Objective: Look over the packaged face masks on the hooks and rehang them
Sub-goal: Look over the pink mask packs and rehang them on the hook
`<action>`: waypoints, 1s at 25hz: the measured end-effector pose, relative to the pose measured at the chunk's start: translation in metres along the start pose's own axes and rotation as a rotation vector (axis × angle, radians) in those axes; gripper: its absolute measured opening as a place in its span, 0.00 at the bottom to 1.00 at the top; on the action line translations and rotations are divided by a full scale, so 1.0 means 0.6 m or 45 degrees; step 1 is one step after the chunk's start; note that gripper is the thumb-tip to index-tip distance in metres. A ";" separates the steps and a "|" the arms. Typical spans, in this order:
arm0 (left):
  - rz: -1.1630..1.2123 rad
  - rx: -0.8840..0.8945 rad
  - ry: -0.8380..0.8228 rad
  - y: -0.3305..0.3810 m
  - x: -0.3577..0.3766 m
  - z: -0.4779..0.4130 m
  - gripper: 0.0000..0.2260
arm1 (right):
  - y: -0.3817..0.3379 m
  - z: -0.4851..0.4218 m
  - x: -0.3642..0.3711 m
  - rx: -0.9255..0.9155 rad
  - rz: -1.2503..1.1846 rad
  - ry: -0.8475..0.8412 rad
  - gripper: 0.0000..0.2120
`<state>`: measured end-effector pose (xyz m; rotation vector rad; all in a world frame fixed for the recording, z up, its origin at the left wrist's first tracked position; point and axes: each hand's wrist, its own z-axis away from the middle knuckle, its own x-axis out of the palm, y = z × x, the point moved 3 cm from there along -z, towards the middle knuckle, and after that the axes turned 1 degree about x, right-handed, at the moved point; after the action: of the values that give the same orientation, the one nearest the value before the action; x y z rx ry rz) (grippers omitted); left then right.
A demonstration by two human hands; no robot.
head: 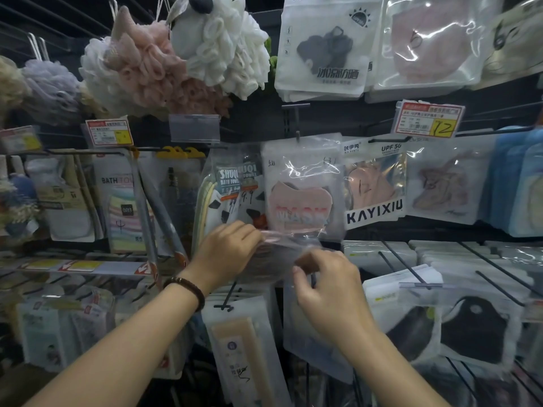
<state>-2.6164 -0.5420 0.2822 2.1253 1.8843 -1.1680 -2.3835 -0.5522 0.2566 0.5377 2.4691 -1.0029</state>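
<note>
Two SHUQI towel packs (230, 183) are hung left of centre. One bead bracelet (185, 289) is worn on the left wrist. One clear mask packet (279, 254), motion-blurred, is held between two hands, just below one hanging pink mask pack (299, 198). Its left edge is gripped by the left hand (229, 248), fingers curled over it. Its right edge is pinched by the right hand (326, 286). One KAYIXIU pack (374, 186) is hung further right, and two black mask packs (473, 330) lower right.

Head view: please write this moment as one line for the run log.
step: looking over mask packs | left hand: grips clear pack stack | right hand: pinches same stack | pink mask pack: hanging above
</note>
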 end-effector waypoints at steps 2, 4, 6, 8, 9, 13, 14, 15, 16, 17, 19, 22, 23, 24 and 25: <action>0.013 -0.092 0.100 0.019 -0.008 0.018 0.08 | -0.006 0.027 -0.006 0.096 -0.176 0.077 0.03; 0.024 -0.180 0.218 0.046 -0.022 0.034 0.09 | -0.011 0.045 0.008 0.415 -0.600 -0.002 0.02; 0.038 -0.246 0.297 0.071 -0.037 0.051 0.10 | -0.024 0.050 0.032 0.820 -1.187 -0.146 0.10; 0.031 -0.298 0.343 0.094 -0.046 0.068 0.07 | -0.037 0.044 0.040 1.008 -1.515 -0.118 0.13; 0.035 -0.321 0.353 0.103 -0.050 0.074 0.05 | -0.042 0.041 0.041 1.029 -1.588 -0.066 0.14; 0.116 -0.354 0.331 0.140 -0.070 0.102 0.06 | -0.051 0.048 0.044 1.036 -1.608 0.037 0.18; 0.172 -0.371 0.285 0.147 -0.080 0.111 0.07 | -0.050 0.054 0.044 1.038 -1.568 0.044 0.17; 0.249 -0.419 0.219 0.153 -0.091 0.120 0.10 | -0.048 0.062 0.044 1.035 -1.529 0.042 0.16; 0.357 -0.516 0.157 0.153 -0.105 0.125 0.14 | -0.046 0.069 0.042 1.023 -1.497 0.027 0.15; 0.482 -0.655 0.103 0.148 -0.117 0.128 0.16 | -0.044 0.076 0.038 1.010 -1.470 0.012 0.15; 0.622 -0.908 0.010 0.125 -0.126 0.134 0.14 | -0.047 0.089 0.030 0.990 -1.423 -0.021 0.15; 0.667 -1.139 -0.157 0.099 -0.134 0.145 0.13 | -0.061 0.106 0.018 0.935 -1.331 -0.143 0.13; 0.722 -1.217 -0.190 0.094 -0.138 0.153 0.16 | -0.065 0.110 0.016 0.915 -1.298 -0.201 0.12; 0.765 -1.282 -0.217 0.091 -0.143 0.160 0.19 | -0.068 0.113 0.016 0.904 -1.279 -0.257 0.11; 0.810 -1.337 -0.230 0.087 -0.148 0.169 0.21 | -0.071 0.114 0.018 0.898 -1.266 -0.301 0.10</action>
<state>-2.6160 -0.6802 0.2389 1.6582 1.1363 -0.1327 -2.3978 -0.6274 0.2301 -0.6967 2.0559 -2.1667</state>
